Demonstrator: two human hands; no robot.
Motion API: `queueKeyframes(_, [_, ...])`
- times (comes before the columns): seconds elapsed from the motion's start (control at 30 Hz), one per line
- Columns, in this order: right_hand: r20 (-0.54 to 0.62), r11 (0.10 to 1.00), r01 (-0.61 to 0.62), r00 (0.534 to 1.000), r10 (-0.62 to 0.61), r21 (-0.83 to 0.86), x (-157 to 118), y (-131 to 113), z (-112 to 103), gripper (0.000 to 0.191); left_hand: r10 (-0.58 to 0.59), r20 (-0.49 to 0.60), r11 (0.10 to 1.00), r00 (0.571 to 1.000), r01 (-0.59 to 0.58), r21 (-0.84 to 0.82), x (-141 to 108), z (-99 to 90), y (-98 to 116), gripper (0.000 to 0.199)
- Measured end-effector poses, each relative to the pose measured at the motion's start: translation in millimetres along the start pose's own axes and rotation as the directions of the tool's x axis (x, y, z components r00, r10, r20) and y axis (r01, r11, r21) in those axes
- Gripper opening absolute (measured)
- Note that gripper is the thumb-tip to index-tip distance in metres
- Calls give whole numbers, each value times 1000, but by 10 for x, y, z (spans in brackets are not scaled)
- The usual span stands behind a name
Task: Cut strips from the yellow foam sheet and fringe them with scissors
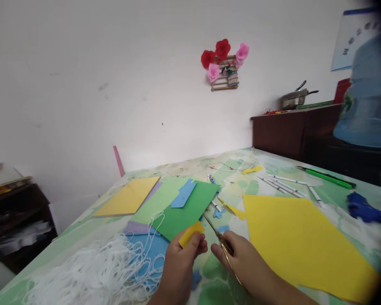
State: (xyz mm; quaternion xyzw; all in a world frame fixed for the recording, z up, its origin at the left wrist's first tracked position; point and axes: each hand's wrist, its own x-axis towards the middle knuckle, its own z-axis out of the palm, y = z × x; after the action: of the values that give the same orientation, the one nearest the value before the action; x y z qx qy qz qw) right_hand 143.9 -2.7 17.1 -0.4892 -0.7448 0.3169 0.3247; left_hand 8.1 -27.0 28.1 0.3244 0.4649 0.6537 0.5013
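Observation:
My left hand (pixel 182 260) is closed on a small yellow piece (pixel 191 233), pinched between thumb and fingers, low in the middle of the view. Just to its right, my right hand (pixel 246 258) holds gold-handled scissors (pixel 220 237), with the blades pointing up and left beside the yellow piece. Under and beyond the hands lie a dark green sheet (pixel 187 212), a light green sheet (pixel 158 199) and a cut blue piece (pixel 184 193). A large yellow sheet (pixel 301 241) lies to the right of my right hand.
White cord (pixel 98 271) is heaped at the front left, beside a yellow-orange sheet (pixel 130 197). Markers (pixel 282 186), a green cutter (pixel 330 178) and a dark blue tool (pixel 368 209) lie on the right. A water bottle (pixel 368 97) stands beyond the table's right edge.

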Motion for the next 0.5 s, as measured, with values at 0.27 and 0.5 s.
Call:
queueKeyframes(0.27, [171,991,127,978,-118,-43,-51,-16,151,18,83,-59,996,995,-84,-25,-44,-18,170,8])
queueKeyframes(0.5, [166,979,177,967,-193,105,-35,12,166,16,31,83,997,996,-37,71,-120,67,165,7])
